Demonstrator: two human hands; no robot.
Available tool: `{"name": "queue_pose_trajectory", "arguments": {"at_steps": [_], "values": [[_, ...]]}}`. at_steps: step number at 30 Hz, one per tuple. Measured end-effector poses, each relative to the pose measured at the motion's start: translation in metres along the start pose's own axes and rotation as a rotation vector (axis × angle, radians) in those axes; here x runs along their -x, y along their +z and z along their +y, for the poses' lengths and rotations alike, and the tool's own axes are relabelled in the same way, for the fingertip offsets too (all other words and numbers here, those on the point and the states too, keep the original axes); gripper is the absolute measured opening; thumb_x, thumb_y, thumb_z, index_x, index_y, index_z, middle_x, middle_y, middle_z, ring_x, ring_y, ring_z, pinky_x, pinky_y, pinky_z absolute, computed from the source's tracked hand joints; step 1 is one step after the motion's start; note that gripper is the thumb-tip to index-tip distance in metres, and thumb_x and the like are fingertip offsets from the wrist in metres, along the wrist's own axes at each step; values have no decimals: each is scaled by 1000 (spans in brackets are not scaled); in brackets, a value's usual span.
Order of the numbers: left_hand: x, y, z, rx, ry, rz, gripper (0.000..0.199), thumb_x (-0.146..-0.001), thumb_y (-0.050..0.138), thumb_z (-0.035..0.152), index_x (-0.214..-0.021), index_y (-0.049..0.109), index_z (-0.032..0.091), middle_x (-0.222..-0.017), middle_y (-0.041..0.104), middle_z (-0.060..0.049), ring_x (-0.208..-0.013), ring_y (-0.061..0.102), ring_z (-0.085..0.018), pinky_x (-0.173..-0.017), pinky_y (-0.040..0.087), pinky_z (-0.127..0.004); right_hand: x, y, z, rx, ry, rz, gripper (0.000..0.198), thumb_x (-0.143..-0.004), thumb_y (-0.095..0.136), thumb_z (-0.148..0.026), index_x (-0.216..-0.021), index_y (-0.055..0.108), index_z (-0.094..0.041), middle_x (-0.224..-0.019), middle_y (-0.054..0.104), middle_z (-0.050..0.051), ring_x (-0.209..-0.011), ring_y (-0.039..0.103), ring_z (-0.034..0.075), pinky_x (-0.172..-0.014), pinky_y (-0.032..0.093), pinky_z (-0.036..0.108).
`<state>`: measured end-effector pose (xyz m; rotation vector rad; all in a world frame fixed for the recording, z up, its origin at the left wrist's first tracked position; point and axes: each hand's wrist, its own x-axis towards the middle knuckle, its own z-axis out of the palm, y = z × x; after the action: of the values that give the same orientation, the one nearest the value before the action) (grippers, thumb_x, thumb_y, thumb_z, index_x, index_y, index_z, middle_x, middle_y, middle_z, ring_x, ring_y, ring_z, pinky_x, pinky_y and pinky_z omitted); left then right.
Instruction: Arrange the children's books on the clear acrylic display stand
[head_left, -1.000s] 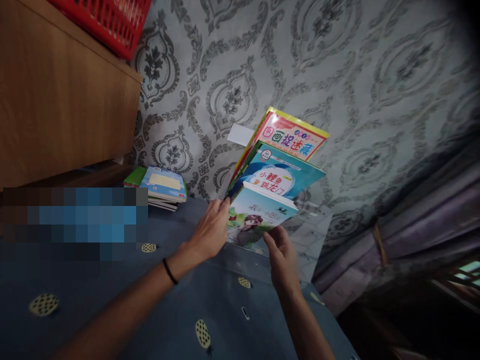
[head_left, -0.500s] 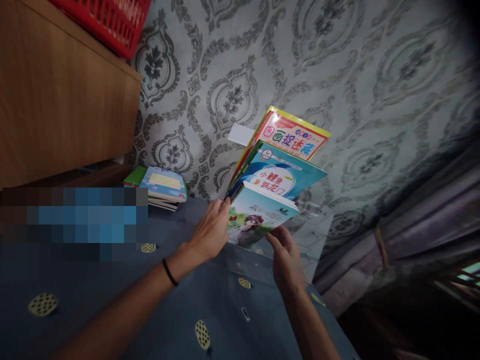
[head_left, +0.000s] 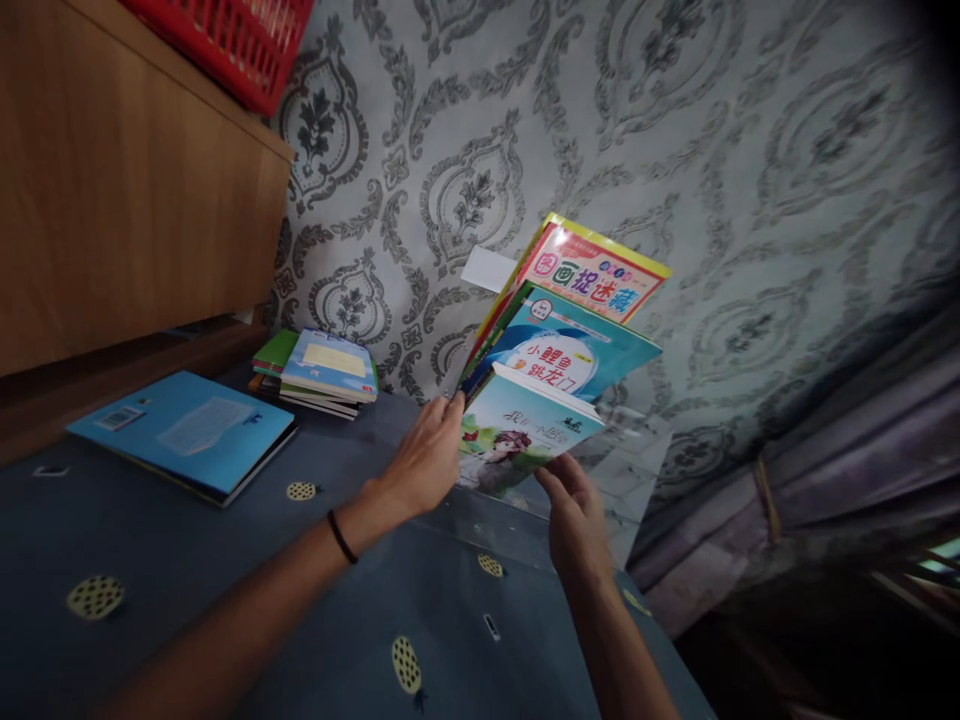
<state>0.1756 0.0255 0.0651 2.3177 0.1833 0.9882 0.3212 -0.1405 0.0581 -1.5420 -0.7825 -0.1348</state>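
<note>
A thin picture book [head_left: 525,432] with a girl on its pale green cover leans at the front of several upright books. Behind it stand a blue book [head_left: 585,335] with a fish title and a taller pink-and-yellow book [head_left: 600,270]. My left hand [head_left: 424,455] is closed on the left, spine side of the front book, its fingertips partly hidden. At the lower right edge of the same book, my right hand [head_left: 577,510] has its thumb in front and fingers curled behind. A clear plastic stand [head_left: 634,480] shows around the books' lower right.
On the left lie a blue book [head_left: 202,430] and a small stack of books [head_left: 326,370] against the wall. A wooden cabinet [head_left: 142,200] with a red basket [head_left: 232,45] on top rises behind them. The dark patterned tablecloth [head_left: 300,610] ends near a curtain [head_left: 712,540] at right.
The view has shifted slightly, moving the scene a little to the right. Both hands keep their places on the front book, and the books stand as before.
</note>
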Motion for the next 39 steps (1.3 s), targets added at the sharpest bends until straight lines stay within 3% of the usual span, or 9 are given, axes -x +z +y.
{"name": "queue_pose_trajectory", "arguments": {"at_steps": [9,18,28,39], "values": [[-2,0,-3,21,23,6,72,-82,38,2,-153,28,12,-128,52,-16,-122,49,-28,-106,45,-45,7,10,-11,-47,-56,145,61,-74,71,-37,-131,57,-21,-112,71,10,-108,63,28,-95,47,46],[0,2,-1,51,42,63,69,-84,38,4,-152,32,15,-123,55,-14,-119,51,-27,-106,46,-44,9,11,-20,21,-75,67,47,-76,68,-36,-121,62,-22,-111,72,9,-106,64,28,-91,50,43],[-2,-2,-4,61,25,19,66,-85,40,6,-150,30,13,-135,54,-17,-131,48,-28,-111,43,-46,4,7,-10,-15,-80,82,53,-75,70,-36,-125,62,-22,-112,71,10,-108,62,29,-96,47,47],[-13,-29,-13,84,-28,34,47,-86,39,3,-131,50,12,-123,62,-15,-115,61,-25,-104,49,-45,8,-2,1,7,-25,128,63,-73,73,-41,-130,59,-16,-129,65,16,-121,58,32,-104,42,51]]}}
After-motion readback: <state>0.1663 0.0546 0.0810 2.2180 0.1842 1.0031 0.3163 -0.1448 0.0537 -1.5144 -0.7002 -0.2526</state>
